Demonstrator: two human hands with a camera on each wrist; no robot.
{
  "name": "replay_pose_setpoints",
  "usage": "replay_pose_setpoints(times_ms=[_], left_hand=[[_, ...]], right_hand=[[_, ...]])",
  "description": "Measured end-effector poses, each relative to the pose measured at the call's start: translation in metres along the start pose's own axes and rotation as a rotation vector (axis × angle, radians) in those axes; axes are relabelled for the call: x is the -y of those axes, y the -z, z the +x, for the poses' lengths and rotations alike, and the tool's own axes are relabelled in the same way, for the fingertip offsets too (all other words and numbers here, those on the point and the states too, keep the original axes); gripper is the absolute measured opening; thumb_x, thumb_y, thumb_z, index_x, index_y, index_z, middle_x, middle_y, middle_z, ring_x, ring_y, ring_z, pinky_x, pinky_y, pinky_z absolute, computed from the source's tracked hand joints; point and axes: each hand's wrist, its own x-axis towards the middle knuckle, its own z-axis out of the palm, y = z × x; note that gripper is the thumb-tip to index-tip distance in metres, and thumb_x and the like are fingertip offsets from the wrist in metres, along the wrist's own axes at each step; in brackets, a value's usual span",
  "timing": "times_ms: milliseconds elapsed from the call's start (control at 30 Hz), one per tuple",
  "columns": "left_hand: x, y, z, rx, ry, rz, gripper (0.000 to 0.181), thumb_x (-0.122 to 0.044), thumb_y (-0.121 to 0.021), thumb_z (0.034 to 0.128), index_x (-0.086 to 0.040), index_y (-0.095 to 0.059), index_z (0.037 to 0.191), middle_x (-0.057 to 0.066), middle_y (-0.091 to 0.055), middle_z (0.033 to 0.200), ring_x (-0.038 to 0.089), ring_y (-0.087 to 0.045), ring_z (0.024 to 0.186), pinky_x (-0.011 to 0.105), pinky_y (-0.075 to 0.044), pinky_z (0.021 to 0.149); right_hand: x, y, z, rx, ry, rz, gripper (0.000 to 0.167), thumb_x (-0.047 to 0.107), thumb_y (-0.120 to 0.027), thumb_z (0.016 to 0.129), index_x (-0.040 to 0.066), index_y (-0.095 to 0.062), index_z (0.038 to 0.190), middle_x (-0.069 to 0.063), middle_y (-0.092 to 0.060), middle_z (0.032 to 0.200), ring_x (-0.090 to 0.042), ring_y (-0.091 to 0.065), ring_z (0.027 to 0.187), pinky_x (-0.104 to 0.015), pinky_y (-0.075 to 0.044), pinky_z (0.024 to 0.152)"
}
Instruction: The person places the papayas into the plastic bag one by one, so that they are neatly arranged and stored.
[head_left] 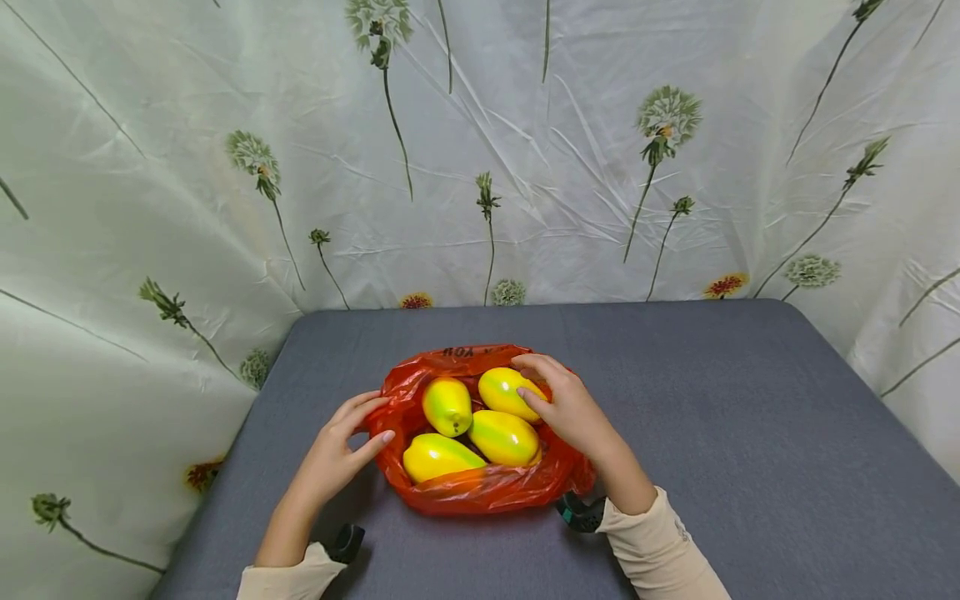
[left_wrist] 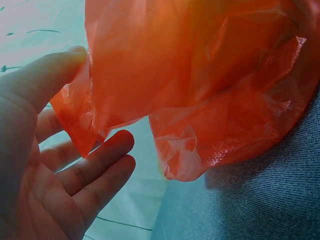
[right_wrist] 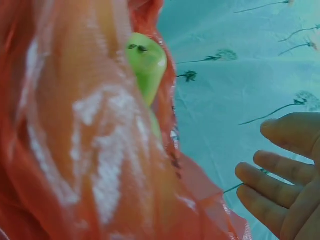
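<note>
A red plastic bag (head_left: 480, 496) lies on the grey table with its mouth spread wide. Inside it sit several glossy yellow-green fruits (head_left: 504, 437), shaped like papayas or mangoes. At the bag's left rim is my left hand (head_left: 333, 454). The left wrist view shows its thumb at the red film, with the other fingers loosely extended below and not closed on it. My right hand (head_left: 566, 408) hovers by the right rim, over the upper right fruit (head_left: 502, 390) and partly covering it. In the right wrist view its fingers (right_wrist: 270, 185) are apart from the bag and hold nothing.
The grey table (head_left: 712, 417) extends to both sides of the bag and behind it. A pale curtain with dandelion prints (head_left: 480, 125) hangs behind and beside the table. Dark wrist straps (head_left: 581, 512) show below the hands.
</note>
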Motion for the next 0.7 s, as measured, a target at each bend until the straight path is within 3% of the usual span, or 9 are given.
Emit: replay_pose_setpoints(times_ms=[333,533,633,700], left_hand=[[0.002,0.001,0.001,0.0,-0.008,-0.011,0.047,-0.022,-0.07,0.0789,-0.009,-0.055,0.121,0.007,-0.046,0.127,0.02,-0.049,0.106,0.036,-0.048,0.08],[-0.002,0.007,-0.001,0.002,0.001,0.016,0.051,-0.024,-0.068,0.0804,-0.01,-0.051,0.126,0.008,-0.044,0.129,0.022,-0.052,0.101,0.041,-0.048,0.08],[-0.008,0.012,0.0,-0.013,-0.025,0.052,0.054,-0.022,-0.069,0.0802,-0.009,-0.048,0.129,0.009,-0.043,0.13,0.023,-0.054,0.096,0.044,-0.047,0.079],[-0.014,0.016,0.001,-0.023,-0.06,0.083,0.056,-0.02,-0.069,0.0799,-0.008,-0.046,0.13,0.01,-0.042,0.13,0.025,-0.051,0.101,0.047,-0.044,0.082]], right_hand=[[0.007,0.013,-0.005,-0.106,0.109,0.004,0.04,0.002,-0.062,0.083,0.006,-0.052,0.121,-0.005,-0.052,0.12,-0.021,-0.053,0.105,-0.036,-0.045,0.085],[0.015,0.021,-0.008,-0.175,0.204,0.003,0.044,-0.004,-0.065,0.079,0.005,-0.053,0.12,-0.004,-0.052,0.119,-0.017,-0.052,0.106,-0.036,-0.045,0.085],[0.018,0.028,-0.009,-0.206,0.242,-0.033,0.044,-0.004,-0.066,0.078,0.004,-0.053,0.119,-0.005,-0.053,0.119,-0.018,-0.051,0.106,-0.032,-0.044,0.087],[0.019,0.035,-0.01,-0.221,0.263,-0.058,0.044,-0.003,-0.066,0.078,0.003,-0.053,0.12,-0.007,-0.053,0.119,-0.02,-0.051,0.106,-0.031,-0.043,0.088]])
